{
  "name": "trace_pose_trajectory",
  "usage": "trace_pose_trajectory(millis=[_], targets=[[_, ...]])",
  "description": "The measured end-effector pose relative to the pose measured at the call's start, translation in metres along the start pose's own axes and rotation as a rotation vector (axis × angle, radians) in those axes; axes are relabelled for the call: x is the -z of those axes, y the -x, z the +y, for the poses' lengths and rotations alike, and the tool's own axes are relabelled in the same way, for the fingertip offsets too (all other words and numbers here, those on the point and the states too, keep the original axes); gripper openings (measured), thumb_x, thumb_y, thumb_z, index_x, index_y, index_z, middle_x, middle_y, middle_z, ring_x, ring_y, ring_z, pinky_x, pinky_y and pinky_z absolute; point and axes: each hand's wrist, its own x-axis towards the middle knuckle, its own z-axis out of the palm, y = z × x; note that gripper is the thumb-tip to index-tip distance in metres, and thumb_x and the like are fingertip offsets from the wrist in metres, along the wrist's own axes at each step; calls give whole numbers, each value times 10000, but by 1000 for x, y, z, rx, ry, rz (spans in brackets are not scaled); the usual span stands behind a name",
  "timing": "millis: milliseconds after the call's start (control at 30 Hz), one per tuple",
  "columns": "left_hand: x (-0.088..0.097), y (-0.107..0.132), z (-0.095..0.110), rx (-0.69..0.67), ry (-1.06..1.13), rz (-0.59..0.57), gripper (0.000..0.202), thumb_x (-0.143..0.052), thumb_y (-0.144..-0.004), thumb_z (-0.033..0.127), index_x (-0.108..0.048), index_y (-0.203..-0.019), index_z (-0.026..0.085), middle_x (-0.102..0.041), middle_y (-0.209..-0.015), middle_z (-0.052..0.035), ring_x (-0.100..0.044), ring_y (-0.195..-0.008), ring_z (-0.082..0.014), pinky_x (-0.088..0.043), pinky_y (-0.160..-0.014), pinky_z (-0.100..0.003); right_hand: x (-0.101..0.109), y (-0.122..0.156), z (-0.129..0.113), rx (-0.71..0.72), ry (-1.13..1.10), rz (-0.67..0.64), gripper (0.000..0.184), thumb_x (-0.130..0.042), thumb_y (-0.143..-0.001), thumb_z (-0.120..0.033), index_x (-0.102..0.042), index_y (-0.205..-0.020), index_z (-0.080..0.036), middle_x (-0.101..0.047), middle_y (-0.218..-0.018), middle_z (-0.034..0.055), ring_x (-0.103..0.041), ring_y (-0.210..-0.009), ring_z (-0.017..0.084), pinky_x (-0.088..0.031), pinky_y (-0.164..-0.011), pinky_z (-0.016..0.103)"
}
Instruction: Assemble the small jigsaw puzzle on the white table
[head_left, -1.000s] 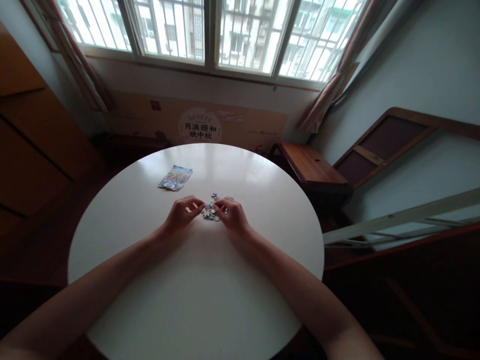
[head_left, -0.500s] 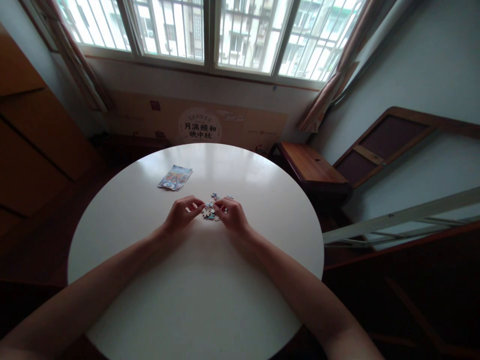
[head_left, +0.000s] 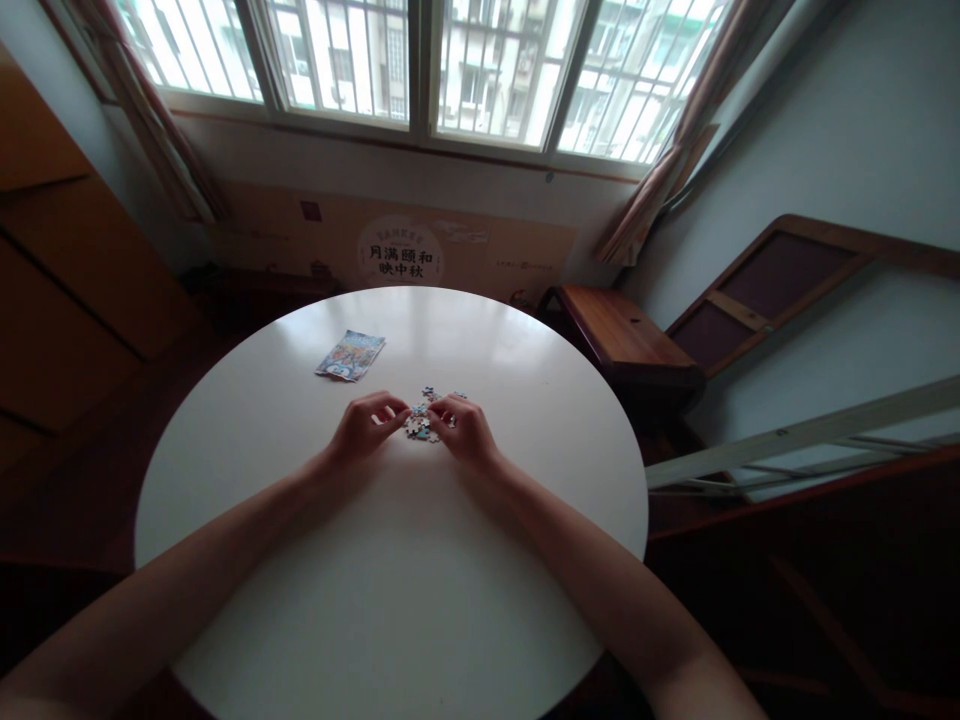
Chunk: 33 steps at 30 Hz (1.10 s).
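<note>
A small heap of jigsaw puzzle pieces (head_left: 422, 427) lies near the middle of a round white table (head_left: 390, 580). My left hand (head_left: 364, 426) rests on the table just left of the heap, its fingers curled and pinched toward the pieces. My right hand (head_left: 466, 430) sits just right of the heap, fingers also curled and pinched at a piece. The fingertips of both hands almost meet over the heap. What each pinch holds is too small to make out. A few loose pieces (head_left: 430, 392) lie just beyond the hands.
A colourful printed card or packet (head_left: 350, 355) lies on the table at the far left of the hands. A wooden bench (head_left: 619, 340) stands beyond the table at the right. Barred windows and a cardboard panel with printed characters (head_left: 400, 255) are behind.
</note>
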Motion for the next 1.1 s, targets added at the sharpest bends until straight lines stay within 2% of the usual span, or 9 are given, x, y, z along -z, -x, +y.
trace_pose_trajectory(millis=[1100], targets=[[-1, 0, -3, 5, -7, -25, 204, -617, -812, 350, -687, -798, 158, -672, -732, -38, -608, -592, -123, -497, -561, -213, -1, -1, 2, 8, 8, -12, 127, -570, -844, -227, -682, -807, -182, -656, -773, 21, -581, -670, 118, -448, -689, 227]])
